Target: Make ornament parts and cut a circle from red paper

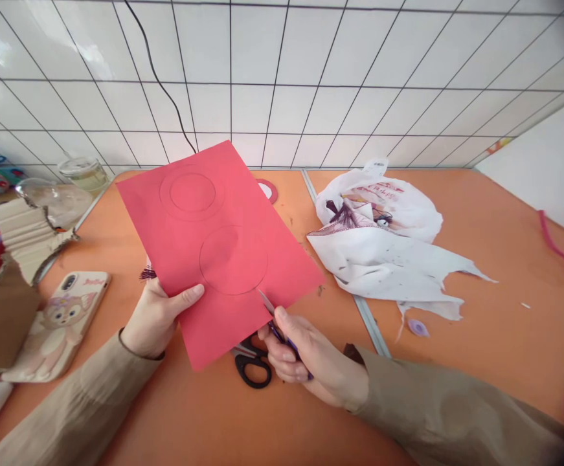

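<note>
A red sheet of paper [233, 259] with circles drawn on it is held tilted above the orange table. My left hand [158, 317] pinches its lower left edge, thumb on top. In my right hand [311, 356] is a pair of dark-handled scissors [267, 301], fingers wrapped round the handles. One pointed blade shows over the paper just below the lower circle; the other blade is hidden. Black-handled scissors [253, 372] lie on the table, partly under the paper. Behind the sheet's right edge, a red ring-shaped piece [268, 190] shows in part.
On the right sit a white plastic bag [422, 210] with torn white material, a small purple ring [418, 327] and a pink strip [561, 249]. At left are a phone [61, 323], torn cardboard [29, 233] and a clear cup [85, 173]. A tiled wall stands behind.
</note>
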`<state>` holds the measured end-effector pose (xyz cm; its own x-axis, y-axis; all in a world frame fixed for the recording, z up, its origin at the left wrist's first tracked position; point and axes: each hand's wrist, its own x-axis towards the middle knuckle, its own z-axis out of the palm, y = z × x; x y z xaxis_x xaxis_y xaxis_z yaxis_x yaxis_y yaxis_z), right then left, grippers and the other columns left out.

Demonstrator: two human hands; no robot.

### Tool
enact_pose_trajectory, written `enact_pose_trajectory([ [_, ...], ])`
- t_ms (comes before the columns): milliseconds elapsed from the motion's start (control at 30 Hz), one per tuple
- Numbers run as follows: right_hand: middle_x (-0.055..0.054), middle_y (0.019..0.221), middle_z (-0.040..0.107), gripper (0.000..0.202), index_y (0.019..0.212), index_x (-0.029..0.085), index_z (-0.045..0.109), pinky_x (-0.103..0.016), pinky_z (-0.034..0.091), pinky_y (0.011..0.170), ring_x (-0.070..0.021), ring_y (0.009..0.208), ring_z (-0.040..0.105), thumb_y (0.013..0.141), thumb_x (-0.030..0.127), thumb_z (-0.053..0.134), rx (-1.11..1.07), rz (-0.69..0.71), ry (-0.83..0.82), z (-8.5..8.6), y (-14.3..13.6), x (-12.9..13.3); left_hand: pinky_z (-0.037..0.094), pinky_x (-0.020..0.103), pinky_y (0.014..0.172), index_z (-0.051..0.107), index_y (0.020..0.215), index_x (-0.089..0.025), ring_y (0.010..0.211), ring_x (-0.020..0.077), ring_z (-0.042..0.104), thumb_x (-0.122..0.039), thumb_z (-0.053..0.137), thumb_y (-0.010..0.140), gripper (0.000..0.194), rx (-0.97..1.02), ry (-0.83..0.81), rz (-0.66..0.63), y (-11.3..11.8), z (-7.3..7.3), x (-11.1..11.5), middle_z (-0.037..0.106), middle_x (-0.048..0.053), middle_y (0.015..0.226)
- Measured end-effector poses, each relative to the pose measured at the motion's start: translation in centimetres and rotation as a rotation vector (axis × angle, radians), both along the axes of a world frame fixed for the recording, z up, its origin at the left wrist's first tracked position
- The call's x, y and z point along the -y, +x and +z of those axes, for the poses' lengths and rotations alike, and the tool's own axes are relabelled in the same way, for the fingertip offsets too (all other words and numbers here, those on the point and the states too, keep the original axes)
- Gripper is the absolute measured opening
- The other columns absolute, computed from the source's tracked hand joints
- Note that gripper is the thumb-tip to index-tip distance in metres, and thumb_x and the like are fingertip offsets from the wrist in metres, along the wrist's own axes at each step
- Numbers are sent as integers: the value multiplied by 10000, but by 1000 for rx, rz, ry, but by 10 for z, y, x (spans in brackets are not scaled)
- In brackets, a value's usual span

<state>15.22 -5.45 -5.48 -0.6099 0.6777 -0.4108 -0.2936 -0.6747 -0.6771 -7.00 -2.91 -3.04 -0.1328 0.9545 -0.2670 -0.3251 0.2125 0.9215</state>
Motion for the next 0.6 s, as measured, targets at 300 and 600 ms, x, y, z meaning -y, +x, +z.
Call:
enact_pose_trajectory([
  [300,121,499,326,536,794,167,530,-217,83,388,-12,367,172,794,694,628,1,-14,1,-2,-1,0,619,453,822,788,881,-151,892,323,745,-248,875,634,279,14,-48,-19,0,-3,-1,788,126,958],
  [600,113,425,239,643,535,191,373,-251,57,408,-10,346,172,804,747,553,-65,81,6,-3,3,-4,619,472,822,790,878,-163,845,327,754,-249,872,639,266,61,-110,-66,4,-8,1,793,126,911],
])
